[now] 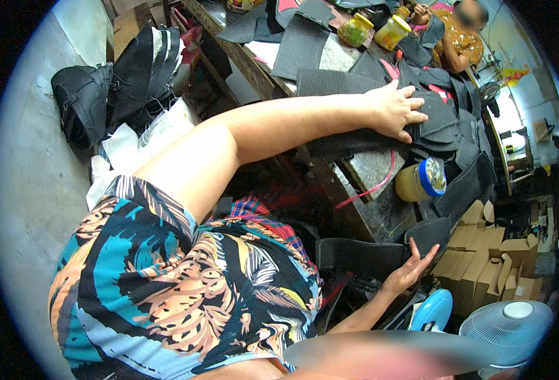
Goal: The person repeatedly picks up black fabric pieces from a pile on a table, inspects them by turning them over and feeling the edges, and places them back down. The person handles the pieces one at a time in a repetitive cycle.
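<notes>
My left hand lies palm down with its fingers spread on a pile of black padded fabric pieces on the workbench. A long dark strip runs under and beside that wrist. Lower down, my right hand is held with its fingers apart, and no object shows in it. Close to its fingertips is a black fabric piece; I cannot tell whether they touch. Between my hands stands a jar with a blue lid and yellowish contents. A thin pink strip hangs over the bench edge.
Two yellow-lidded jars, one greenish and one pale, stand farther along the bench. Across it sits another person. Cardboard boxes and a blue fan are at lower right. Black stitched pieces stack at left.
</notes>
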`<act>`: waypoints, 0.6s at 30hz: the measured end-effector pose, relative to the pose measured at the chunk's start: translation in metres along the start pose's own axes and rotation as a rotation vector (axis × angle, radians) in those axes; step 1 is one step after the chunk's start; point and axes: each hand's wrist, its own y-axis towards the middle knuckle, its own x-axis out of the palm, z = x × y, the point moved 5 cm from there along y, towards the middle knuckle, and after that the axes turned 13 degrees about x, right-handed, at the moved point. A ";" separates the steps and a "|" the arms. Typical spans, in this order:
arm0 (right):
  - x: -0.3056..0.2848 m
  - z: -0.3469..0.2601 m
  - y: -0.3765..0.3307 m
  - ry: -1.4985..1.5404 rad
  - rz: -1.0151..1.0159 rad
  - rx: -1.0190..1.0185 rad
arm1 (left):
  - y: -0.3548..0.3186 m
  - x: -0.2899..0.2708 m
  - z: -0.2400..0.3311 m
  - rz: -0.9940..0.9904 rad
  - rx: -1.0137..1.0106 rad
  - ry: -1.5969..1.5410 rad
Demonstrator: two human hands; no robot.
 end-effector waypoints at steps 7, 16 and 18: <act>0.000 0.003 0.002 -0.048 0.011 0.023 | 0.002 0.006 -0.002 0.014 0.019 -0.047; -0.003 0.008 0.007 -0.076 0.056 0.009 | 0.006 0.007 -0.007 0.090 -0.028 -0.130; -0.001 0.011 0.006 -0.078 0.046 0.014 | 0.005 0.011 -0.007 0.081 -0.039 -0.141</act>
